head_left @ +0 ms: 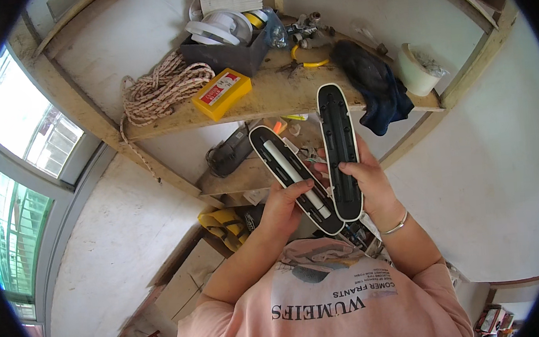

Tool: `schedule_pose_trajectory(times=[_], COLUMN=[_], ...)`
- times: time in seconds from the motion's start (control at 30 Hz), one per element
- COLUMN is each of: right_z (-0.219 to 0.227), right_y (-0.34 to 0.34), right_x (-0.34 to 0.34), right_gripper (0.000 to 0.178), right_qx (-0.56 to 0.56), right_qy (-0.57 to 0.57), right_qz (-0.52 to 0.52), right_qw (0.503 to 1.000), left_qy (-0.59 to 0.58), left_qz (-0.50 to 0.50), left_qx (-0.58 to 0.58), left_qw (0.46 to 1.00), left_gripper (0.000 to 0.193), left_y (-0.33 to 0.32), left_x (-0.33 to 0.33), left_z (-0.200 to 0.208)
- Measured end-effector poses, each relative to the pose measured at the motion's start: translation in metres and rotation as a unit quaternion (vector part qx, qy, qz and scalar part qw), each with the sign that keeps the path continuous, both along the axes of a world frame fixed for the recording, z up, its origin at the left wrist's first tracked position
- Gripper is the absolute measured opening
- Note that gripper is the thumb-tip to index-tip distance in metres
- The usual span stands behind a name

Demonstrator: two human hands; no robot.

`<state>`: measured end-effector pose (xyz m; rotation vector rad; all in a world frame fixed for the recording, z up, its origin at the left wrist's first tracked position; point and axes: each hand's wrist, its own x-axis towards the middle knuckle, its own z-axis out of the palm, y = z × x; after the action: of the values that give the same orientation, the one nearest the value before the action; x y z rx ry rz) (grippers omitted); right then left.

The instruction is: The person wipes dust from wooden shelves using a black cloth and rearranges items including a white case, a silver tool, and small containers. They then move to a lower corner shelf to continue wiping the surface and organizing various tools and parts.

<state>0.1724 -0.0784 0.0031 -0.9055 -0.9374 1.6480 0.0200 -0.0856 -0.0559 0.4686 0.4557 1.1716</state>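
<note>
Landmark: yellow box on wooden shelf.
Left hand: gripping left shell, black inside, white rim, below and right of yellow box; thumb across white tube lying lengthwise in it.
Right hand: gripping right shell, same colours, farther right of yellow box; thumb on inner face.
Shell gap: lower ends close; can't tell if touching.
Rope: bundled, left of yellow box.
Dark bin: just behind yellow box.
Pliers: right of yellow box, yellow handles.
</note>
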Motion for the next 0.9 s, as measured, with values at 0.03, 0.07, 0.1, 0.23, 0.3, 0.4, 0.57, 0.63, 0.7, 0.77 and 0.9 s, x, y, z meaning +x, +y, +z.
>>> schedule_pose_trajectory(times=[0.03,0.07,0.1,0.23,0.3,0.4,0.57,0.63,0.7,0.77,0.9], right_z=[0.005,0.002,0.001,-0.012,-0.008,-0.024,-0.012,-0.015,-0.013,-0.012,-0.002], right_y=[0.0,0.002,0.003,0.004,-0.002,-0.003,-0.018,-0.02,-0.023,-0.023,-0.025], right_x=[0.003,0.006,0.009,0.011,0.008,0.001,-0.023,-0.026,-0.031,-0.033,-0.036], right_gripper=[0.066,0.068,0.068,0.063,0.064,0.061,0.058,0.059,0.06,0.064,0.071], right_qx=[-0.003,0.017,0.046,0.133,0.124,0.351,0.343,0.394,0.374,0.369,0.349], right_qy=[-0.021,-0.068,-0.127,-0.292,-0.36,-0.504,-0.629,-0.62,-0.649,-0.654,-0.67], right_qz=[-0.001,-0.002,0.021,0.064,0.1,0.043,0.039,0.011,0.011,0.013,0.06], right_qw=[1.0,0.998,0.991,0.945,0.919,0.788,0.697,0.678,0.662,0.66,0.653], left_qy=[-0.001,0.009,0.019,0.033,0.059,0.117,0.129,0.161,0.166,0.147,0.024], left_qz=[-0.005,-0.006,-0.008,0.005,0.027,0.031,0.015,-0.019,-0.051,-0.058,-0.051], left_qx=[0.001,-0.006,-0.012,-0.051,-0.062,-0.071,-0.063,-0.042,-0.019,-0.012,0.02], left_qw=[1.0,1.0,1.0,0.998,0.996,0.99,0.989,0.986,0.985,0.987,0.998], left_gripper=[0.035,0.035,0.035,0.027,0.028,0.034,0.053,0.056,0.057,0.057,0.056], left_y=[0.0,-0.001,-0.002,-0.005,-0.006,-0.01,-0.013,-0.014,-0.017,-0.015,-0.013], left_x=[0.0,-0.001,-0.002,0.0,0.003,0.003,0.005,0.002,0.0,0.001,0.008], left_z=[-0.001,-0.001,0.0,0.007,0.004,-0.002,0.0,-0.008,-0.008,-0.017,-0.03])
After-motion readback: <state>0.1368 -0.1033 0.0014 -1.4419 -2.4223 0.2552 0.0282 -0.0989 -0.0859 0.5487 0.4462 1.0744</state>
